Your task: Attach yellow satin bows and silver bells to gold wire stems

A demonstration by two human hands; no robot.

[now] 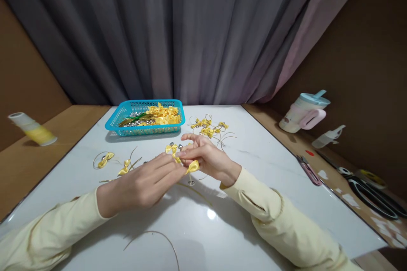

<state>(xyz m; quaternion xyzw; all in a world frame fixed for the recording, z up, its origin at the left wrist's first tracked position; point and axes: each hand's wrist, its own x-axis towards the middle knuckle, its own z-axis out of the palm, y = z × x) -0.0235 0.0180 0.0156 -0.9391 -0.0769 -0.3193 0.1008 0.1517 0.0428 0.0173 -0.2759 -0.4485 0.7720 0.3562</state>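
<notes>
Over the white board, my left hand (143, 182) reaches in from the left with its fingers closed on a yellow satin bow (192, 166). A thin cord hangs under this bow, with a small silver bell (191, 183) at its lower end. My right hand (212, 157) meets the left fingertips, its thumb pointing left and its fingers curled. What the right fingers pinch is hidden. Just beyond my fingertips shows another yellow bow (171, 148), with small silver bells near it. A loose gold cord (200, 194) runs out from beneath my hands.
A blue basket (111, 126) holds yellow bows, silver bells and green ties. Finished-looking corded bows (207, 131) lie behind my right hand, others (106, 159) at left. A spool (36, 131) stands left. Right are a cup (299, 114), bottle (327, 137), pink-handled snips (309, 171) and scissors (369, 194).
</notes>
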